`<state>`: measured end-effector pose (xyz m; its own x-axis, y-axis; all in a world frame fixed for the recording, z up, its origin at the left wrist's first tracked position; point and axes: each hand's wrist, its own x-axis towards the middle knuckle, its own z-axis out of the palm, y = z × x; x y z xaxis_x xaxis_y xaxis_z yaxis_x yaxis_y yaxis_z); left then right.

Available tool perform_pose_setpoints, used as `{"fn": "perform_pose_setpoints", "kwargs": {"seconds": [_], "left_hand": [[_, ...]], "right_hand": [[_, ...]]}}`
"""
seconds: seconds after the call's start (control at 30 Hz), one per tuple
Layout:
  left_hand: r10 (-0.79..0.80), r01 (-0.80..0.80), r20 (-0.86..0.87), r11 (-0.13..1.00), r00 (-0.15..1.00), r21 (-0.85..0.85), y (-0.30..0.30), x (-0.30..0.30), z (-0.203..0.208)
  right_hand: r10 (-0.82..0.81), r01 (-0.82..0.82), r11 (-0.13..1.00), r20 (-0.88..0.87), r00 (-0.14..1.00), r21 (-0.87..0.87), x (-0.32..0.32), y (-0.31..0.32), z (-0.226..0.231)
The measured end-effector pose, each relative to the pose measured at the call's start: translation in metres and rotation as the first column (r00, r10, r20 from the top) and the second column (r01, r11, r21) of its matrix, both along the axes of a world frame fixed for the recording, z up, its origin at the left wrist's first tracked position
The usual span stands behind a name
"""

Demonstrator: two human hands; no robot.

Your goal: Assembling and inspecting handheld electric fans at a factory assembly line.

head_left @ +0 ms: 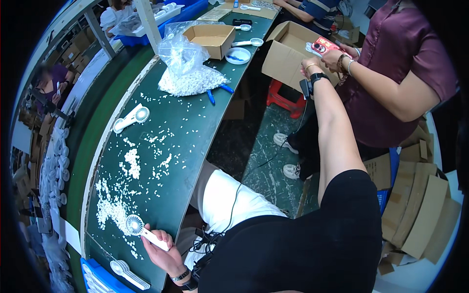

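My left hand (165, 251) is closed around the handle of a white handheld fan (135, 225), its round grille pointing away over the green table. My right arm stretches out to the open cardboard box (286, 63) at the far right. There my right hand (309, 68) has curled fingers at the box; a white shape shows just beyond them, and what they hold is hard to make out. Next to it, a person in a maroon shirt holds a red-cased phone (328, 47). Another white fan (141, 115) lies on the table.
Small white pieces (115, 207) are scattered over the green table (171, 195). Farther off are a clear bag (190, 80) of these pieces, blue-handled tools (211, 96), a white dish (238, 55) and a small carton (215, 46). Stacked white fans (128, 273) lie near left; a red stool (286, 100) stands below the box.
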<state>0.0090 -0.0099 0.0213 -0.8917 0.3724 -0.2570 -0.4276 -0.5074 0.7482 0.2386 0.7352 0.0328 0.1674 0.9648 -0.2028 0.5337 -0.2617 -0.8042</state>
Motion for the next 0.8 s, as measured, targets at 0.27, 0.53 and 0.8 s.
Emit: {"fn": "perform_pose_setpoints", "kwargs": {"seconds": [0.27,0.53,0.8], "left_hand": [[-0.001,0.001,0.003,1.0,1.0,-0.001,0.0,0.0,0.0],[-0.02,0.021,-0.022,1.0,1.0,0.021,-0.001,-0.001,-0.003],[-0.037,0.038,-0.036,0.999,0.999,0.038,-0.003,-0.001,-0.004]], "right_hand": [[0.556,-0.495,0.811,-0.15,0.817,0.311,-0.089,-0.168,-0.054],[0.819,-0.675,0.451,0.03,0.573,0.584,-0.127,-0.373,-0.051],[0.83,-0.708,0.378,0.119,0.544,0.597,-0.131,-0.387,-0.057]]}}
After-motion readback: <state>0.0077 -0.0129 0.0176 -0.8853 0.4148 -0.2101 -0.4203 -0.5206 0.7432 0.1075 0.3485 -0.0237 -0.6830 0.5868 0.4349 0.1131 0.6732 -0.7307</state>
